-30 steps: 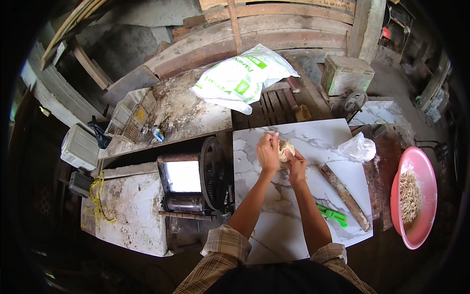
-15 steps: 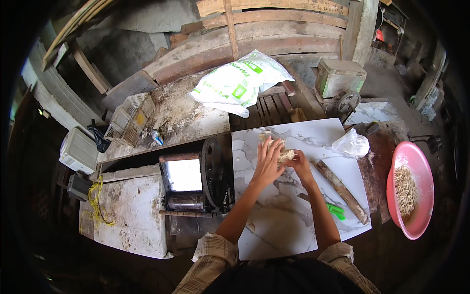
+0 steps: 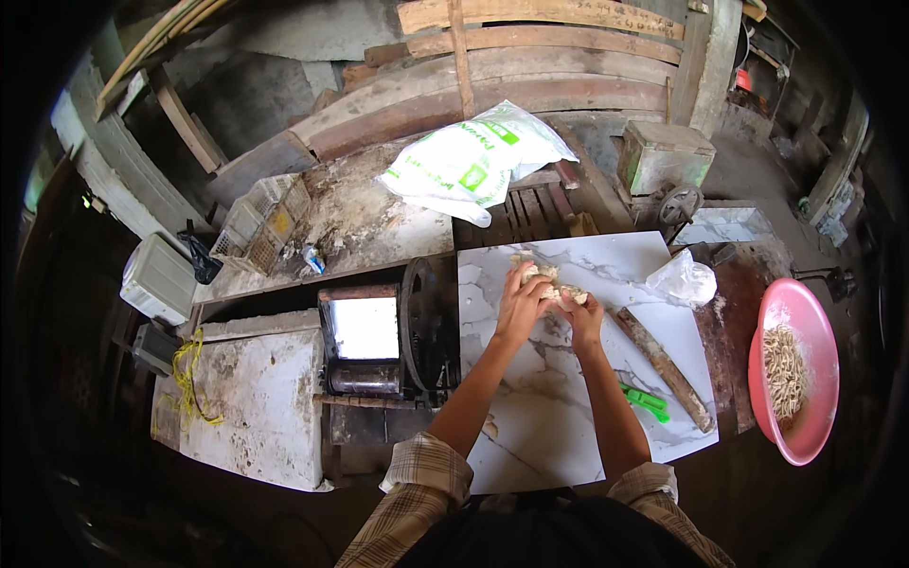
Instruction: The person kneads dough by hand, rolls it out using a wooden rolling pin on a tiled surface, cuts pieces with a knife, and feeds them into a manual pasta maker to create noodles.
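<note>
Both of my hands are over the far part of a marble-patterned tabletop (image 3: 540, 417), gripping pale, crumbly dough (image 3: 568, 294). My left hand (image 3: 519, 305) has its fingers curled round the left portion, which shows beyond the fingertips. My right hand (image 3: 586, 320) pinches the right end, close beside the left. Whether the dough is one piece or two I cannot tell, as fingers cover part of it. To the right of my hands a worn wooden stick (image 3: 665, 367) lies slantwise. A green-handled knife (image 3: 646, 401) is beside my right forearm, its blade hidden.
A crumpled clear plastic bag (image 3: 684, 277) sits at the tabletop's far right. Further right stands a pink basin (image 3: 824, 379) holding pale strips. On the left is a roller machine (image 3: 365, 331) with a large dark wheel. A white sack (image 3: 478, 161) and plastic crate (image 3: 260, 222) lie beyond.
My left hand, earlier spread flat over the dough, has curled its fingers round it. Both hands have drawn the dough up between them, and more of it shows. The view has shifted slightly.
</note>
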`<action>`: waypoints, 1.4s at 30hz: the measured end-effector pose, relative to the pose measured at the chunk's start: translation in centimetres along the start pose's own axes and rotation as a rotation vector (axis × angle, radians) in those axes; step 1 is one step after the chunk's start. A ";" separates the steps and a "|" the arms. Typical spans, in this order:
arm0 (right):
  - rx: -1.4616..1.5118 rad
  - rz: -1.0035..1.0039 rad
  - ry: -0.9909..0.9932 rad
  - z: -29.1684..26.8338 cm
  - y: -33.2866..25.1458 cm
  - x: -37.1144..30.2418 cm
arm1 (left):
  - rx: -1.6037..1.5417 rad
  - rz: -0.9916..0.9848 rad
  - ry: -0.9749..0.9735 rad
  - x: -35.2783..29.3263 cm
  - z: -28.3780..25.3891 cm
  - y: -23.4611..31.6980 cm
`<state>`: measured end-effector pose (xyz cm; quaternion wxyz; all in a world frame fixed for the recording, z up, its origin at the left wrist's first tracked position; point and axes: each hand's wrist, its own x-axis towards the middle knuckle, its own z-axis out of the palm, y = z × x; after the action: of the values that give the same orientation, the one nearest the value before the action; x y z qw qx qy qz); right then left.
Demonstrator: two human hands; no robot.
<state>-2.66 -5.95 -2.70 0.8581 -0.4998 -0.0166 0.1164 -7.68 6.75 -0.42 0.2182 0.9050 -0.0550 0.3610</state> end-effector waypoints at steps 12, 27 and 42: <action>0.160 0.246 -0.194 -4.6 -8.5 -4.2 | 0.080 -0.143 0.118 -0.8 2.3 1.2; 0.664 0.345 -0.253 -9.4 -13.1 -7.8 | -0.642 -0.659 0.254 -0.9 4.3 16.9; -0.856 -0.880 0.005 -10.6 -16.4 -13.8 | -1.557 -1.257 0.462 -2.9 4.4 28.7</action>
<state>-11.54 -25.76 7.31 0.5490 -0.7465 -0.2648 -0.2671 -14.43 -21.13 4.98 0.8997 0.2860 0.2535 0.2110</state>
